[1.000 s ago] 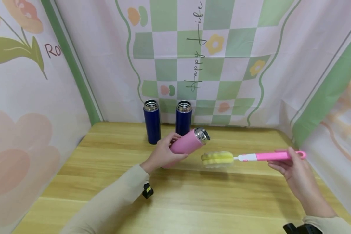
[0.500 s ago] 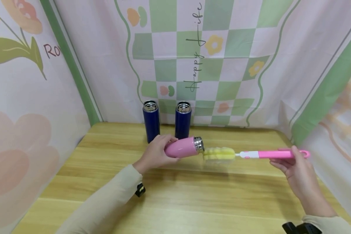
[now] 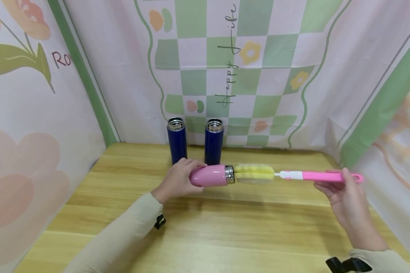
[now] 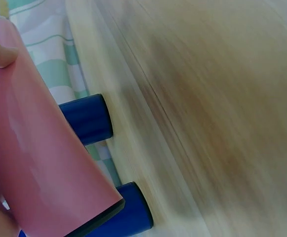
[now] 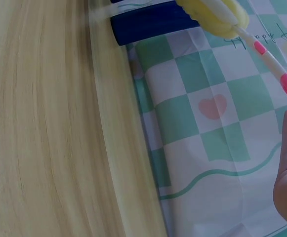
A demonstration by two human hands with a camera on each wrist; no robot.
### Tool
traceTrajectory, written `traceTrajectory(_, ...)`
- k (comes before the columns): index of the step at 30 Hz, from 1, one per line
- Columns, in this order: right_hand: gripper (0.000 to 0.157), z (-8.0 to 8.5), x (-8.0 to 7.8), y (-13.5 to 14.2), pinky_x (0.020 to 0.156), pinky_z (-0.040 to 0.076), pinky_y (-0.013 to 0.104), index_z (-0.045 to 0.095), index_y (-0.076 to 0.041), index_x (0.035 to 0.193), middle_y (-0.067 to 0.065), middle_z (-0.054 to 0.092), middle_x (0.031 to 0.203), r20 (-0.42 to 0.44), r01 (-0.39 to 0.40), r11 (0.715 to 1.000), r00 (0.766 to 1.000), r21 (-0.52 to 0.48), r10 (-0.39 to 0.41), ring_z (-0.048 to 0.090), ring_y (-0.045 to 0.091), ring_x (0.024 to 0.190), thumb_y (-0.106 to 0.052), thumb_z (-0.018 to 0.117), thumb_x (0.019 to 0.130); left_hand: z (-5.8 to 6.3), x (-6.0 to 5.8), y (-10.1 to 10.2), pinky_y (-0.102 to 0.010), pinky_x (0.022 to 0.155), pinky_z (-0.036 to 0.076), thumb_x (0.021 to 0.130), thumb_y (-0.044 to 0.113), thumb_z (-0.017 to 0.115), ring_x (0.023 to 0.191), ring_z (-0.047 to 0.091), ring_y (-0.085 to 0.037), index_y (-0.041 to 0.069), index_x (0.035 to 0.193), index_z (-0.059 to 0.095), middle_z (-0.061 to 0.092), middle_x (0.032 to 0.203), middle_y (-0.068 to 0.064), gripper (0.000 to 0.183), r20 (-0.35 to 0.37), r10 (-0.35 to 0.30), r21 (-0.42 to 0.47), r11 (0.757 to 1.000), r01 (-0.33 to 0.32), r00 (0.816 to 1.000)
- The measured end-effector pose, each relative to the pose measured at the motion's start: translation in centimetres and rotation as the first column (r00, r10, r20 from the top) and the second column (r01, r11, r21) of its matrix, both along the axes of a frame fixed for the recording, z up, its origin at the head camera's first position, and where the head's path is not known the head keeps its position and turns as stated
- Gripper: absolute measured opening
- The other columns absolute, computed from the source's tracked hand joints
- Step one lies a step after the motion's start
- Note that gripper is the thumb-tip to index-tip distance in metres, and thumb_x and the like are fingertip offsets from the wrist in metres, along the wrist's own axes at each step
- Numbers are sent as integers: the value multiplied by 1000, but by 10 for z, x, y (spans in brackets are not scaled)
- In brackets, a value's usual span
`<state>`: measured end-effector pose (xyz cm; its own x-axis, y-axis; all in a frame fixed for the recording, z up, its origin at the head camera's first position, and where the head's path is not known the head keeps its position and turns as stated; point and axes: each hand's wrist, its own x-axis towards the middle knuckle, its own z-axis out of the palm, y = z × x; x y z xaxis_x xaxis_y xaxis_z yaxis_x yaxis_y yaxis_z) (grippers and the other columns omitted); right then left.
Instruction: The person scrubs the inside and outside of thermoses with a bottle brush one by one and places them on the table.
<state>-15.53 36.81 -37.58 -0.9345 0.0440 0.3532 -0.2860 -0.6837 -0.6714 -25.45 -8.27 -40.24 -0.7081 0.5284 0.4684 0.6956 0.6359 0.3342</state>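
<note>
In the head view my left hand (image 3: 178, 179) grips a pink bottle (image 3: 210, 176) laid level above the table, its steel mouth facing right. My right hand (image 3: 348, 206) holds a bottle brush (image 3: 322, 176) by its pink handle, with the thumb on top. The brush's yellow sponge head (image 3: 256, 173) is lined up with the bottle's mouth, its tip at the rim; whether it is inside I cannot tell. The left wrist view shows the pink bottle (image 4: 44, 143) close up, its dark base toward the camera. In the right wrist view the sponge head (image 5: 217, 15) is partly cut off.
Two dark blue bottles without lids, one on the left (image 3: 177, 140) and one on the right (image 3: 213, 140), stand upright behind the left hand. A wooden table (image 3: 225, 235) lies below. Patterned cloth (image 3: 246, 83) hangs behind it and at both sides.
The pink bottle has swung from a slant to level and moved slightly left and down. The brush has risen a little, and its sponge head now meets the bottle's mouth.
</note>
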Motion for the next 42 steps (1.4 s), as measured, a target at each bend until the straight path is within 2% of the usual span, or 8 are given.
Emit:
traceTrajectory(12,38,5,-3,-10,83,56,39,63,10,108,26,70,100,-28,7,996,1000,93,-5,71,33,90,-19,38,110,1,3,-6,-39,86,49,72,41,86,106,54,-15,28,130,64,65,123,5,64,19,-23,45,999,22,1000)
traceTrajectory(18,38,7,-6,-10,84,55,38,62,10,109,25,69,102,-32,-14,994,999,104,17,71,32,92,-19,37,110,2,4,-7,-38,88,50,72,38,87,105,58,-12,25,129,65,64,122,5,62,17,-63,79,995,62,998)
traceTrajectory(25,37,7,-7,-14,83,56,40,63,9,108,25,69,99,-21,-15,996,1000,86,17,71,33,90,-17,37,110,3,5,-8,-37,90,50,72,35,88,106,59,-9,27,128,64,62,124,7,63,67,-79,97,993,72,995)
traceTrajectory(32,36,16,-9,-26,81,56,41,63,12,106,26,69,97,-91,-13,993,996,119,23,72,33,88,-10,35,110,3,5,-8,-38,91,50,71,34,89,107,59,-10,28,128,64,62,125,8,62,81,-76,103,992,68,994)
traceTrajectory(35,36,19,-10,-30,79,57,39,63,13,105,25,69,95,-106,12,989,994,148,4,72,32,86,-9,35,110,3,5,-8,-38,90,51,71,35,89,107,59,-9,28,127,64,62,125,9,62,78,-76,104,992,68,994)
traceTrajectory(42,35,21,-14,-37,82,55,39,62,14,105,25,69,96,-139,4,986,990,166,19,72,32,88,-6,33,109,2,4,-5,-36,90,50,71,36,89,107,58,-8,28,129,64,62,125,9,63,77,-78,113,991,69,994)
